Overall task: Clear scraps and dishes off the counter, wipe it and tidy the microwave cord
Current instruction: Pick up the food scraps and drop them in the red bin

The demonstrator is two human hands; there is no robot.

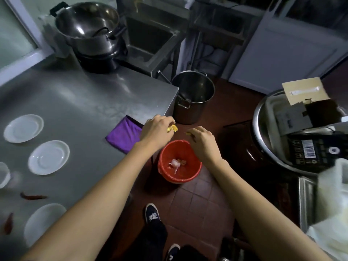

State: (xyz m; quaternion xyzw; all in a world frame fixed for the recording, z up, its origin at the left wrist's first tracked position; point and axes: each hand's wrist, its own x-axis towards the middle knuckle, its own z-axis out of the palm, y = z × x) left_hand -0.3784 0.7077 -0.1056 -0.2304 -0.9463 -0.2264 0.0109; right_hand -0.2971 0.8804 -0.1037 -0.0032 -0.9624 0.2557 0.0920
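Both hands out past the counter (79, 102) corner, above the red bin (179, 161) on the floor. Left hand (156, 129) curled round a yellow scrap (172, 128), poking out at the fingertips. Right hand (202, 143) pinching a smaller scrap (188, 133), thin and hard to make out. Looks like the dumping step, scraps about to go.

Risks now. Both scraps held beyond the bin's far rim rather than over its mouth; letting go here would likely drop them on the tiles (195, 200). Bin small, mouth narrow, a little waste already at the bottom. Pulling the hands back first seems wise. Right hand's bit so slight it may stick to the fingers or drift wide.

Plenty left on the counter: purple cloth (125, 135) folded at the near edge, just beside the left wrist, easy to drag off with a careless forearm. White saucers (49, 157) in a loose row along the left, red chillies (33, 196) lying between them. Steel top, dull sheen, smeary. Big steel pots (88, 29) stacked at the back corner, sink behind. Stockpot (193, 97) on the floor by the counter end, wide basin (267, 151) of boxes on the right. Dim room, dark red floor. Microwave cord not in sight.
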